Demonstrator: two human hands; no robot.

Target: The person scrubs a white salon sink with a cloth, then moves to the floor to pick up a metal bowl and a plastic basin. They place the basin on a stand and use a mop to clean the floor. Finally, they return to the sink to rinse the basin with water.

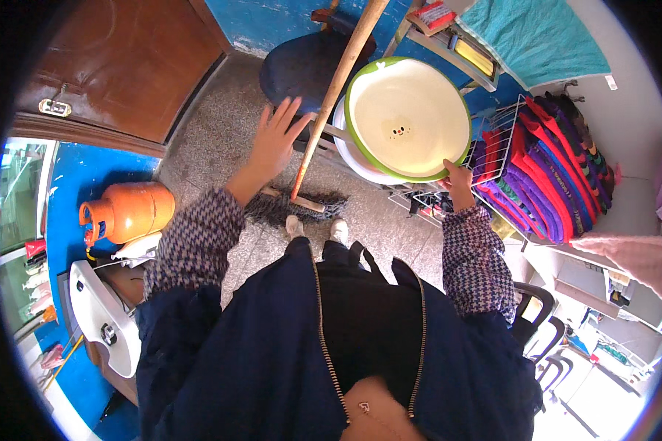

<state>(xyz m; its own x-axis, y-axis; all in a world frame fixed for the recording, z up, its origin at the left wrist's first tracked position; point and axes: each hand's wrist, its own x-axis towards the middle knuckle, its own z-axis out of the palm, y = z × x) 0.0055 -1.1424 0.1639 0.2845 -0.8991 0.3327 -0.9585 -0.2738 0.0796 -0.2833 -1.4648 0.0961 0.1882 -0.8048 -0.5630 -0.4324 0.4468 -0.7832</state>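
Note:
My right hand (457, 182) grips the lower right rim of a cream plastic basin (405, 110) with a green rim and a small printed face. Beneath the basin shows the edge of a white basin (346, 157). My left hand (273, 143) is spread with nothing in it, just left of a long wooden handle (339, 88). That handle slants down to the wooden head of a broom or mop (309, 205), which lies over dark bristles or strands on the floor near my feet. Whether the left fingertips touch anything is unclear.
An orange gas cylinder (143, 212) and a white washbasin (107, 325) are at the left. A dark round stool or chair seat (303, 69) stands ahead. On the right, a white wire rack (499, 160) holds folded colorful towels (551, 182). A brown door (127, 66) is at upper left.

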